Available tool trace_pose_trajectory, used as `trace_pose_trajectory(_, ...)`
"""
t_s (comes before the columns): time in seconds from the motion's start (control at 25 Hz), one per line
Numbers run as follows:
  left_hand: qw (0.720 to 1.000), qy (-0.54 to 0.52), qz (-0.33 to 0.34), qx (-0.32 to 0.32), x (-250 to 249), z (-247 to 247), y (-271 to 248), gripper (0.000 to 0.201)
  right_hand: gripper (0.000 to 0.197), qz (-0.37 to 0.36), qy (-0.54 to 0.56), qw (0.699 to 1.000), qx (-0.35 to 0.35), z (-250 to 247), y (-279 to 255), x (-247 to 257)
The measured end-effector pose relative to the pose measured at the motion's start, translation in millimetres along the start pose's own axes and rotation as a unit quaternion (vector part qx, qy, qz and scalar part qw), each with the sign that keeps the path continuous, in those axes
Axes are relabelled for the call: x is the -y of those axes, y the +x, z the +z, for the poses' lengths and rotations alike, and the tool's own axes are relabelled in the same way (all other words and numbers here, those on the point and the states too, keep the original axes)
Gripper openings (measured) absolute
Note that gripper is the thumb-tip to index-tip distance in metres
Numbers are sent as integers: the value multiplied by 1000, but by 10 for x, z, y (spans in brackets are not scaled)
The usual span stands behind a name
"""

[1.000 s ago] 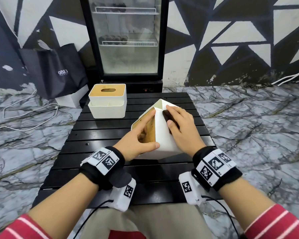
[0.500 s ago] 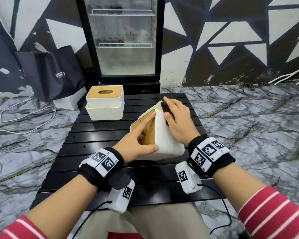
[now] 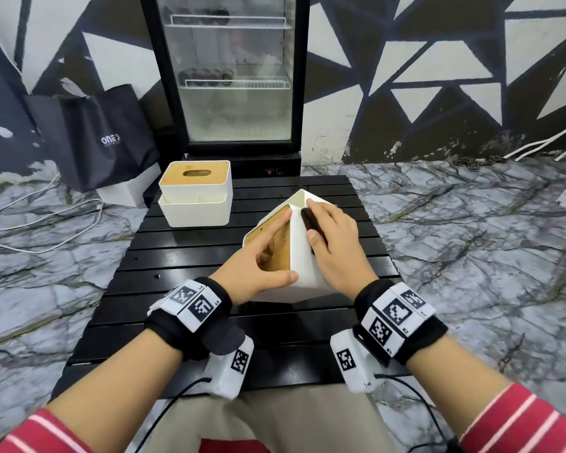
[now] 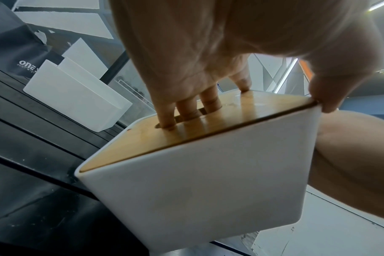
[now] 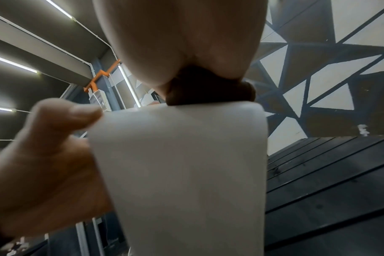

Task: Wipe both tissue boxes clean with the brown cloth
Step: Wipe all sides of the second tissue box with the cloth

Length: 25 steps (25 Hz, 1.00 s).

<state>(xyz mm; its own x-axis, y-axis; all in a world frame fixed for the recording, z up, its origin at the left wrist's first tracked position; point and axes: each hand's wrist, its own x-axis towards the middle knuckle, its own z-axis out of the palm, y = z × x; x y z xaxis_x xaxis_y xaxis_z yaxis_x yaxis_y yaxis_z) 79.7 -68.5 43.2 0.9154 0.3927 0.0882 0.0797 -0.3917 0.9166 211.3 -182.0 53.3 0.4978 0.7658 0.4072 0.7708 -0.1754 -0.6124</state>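
Head view, near box: the tipped tissue box (image 3: 303, 256) stands on one edge at the middle of the black slatted counter (image 3: 183, 263), wooden lid facing left.
Head view, left hand: the left hand (image 3: 258, 273) steadies it, thumb on the white near corner, forefinger laid straight along the lid.
Head view, right hand: the right hand (image 3: 332, 246) presses the brown cloth (image 3: 309, 220) flat against the box's white right face, fingers extended over it.
Head view, change: half a second ago the cloth sat at the top corner; now it lies a little lower on that face, so I judge a downward wiping stroke is under way.
Head view, far box: the second tissue box (image 3: 195, 194) stands upright at the far left of the counter, well apart; no hand is on it.
Left wrist view: three fingers (image 4: 186, 107) are hooked into the lid's slot, so the left hand grips the box.
Right wrist view: the cloth bunches between palm and the white wall; the left thumb shows beside it.
Task meaning: one face of one box is in progress; the other box remains.
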Motion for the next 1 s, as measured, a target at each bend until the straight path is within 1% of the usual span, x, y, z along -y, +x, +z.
trace_pose_trajectory(0.16, 1000, -5, -7, 3, -19, 7, -25, 92, 49, -23, 20, 1000, 9, 72, -258, 67)
trace_pose_trajectory(0.4, 999, -34, 6, -6, -94, 6, -52, 86, 48, -87, 44, 995, 0, 165, -516, 89)
trace_pose_trajectory(0.48, 999, -39, 8, -8, -97, 24, -32, 86, 43, -70, 58, 996, -8, 135, -472, -4)
trace_pose_trajectory(0.6, 999, -34, 8, -1, -105, 44, -13, 89, 45, -21, 66, 997, -39, 112, -411, -89)
trace_pose_trajectory(0.64, 999, -32, 5, -1, -105, 39, -12, 89, 45, -15, 67, 997, -43, 124, -412, -73)
trace_pose_trajectory(0.84, 999, -44, 11, -5, -116, 16, -1, 86, 44, -56, 54, 997, -22, 112, -419, -81)
trace_pose_trajectory(1.0, 999, -51, 12, -7, -118, 20, 7, 81, 46, -17, 52, 998, -27, 109, -283, -123)
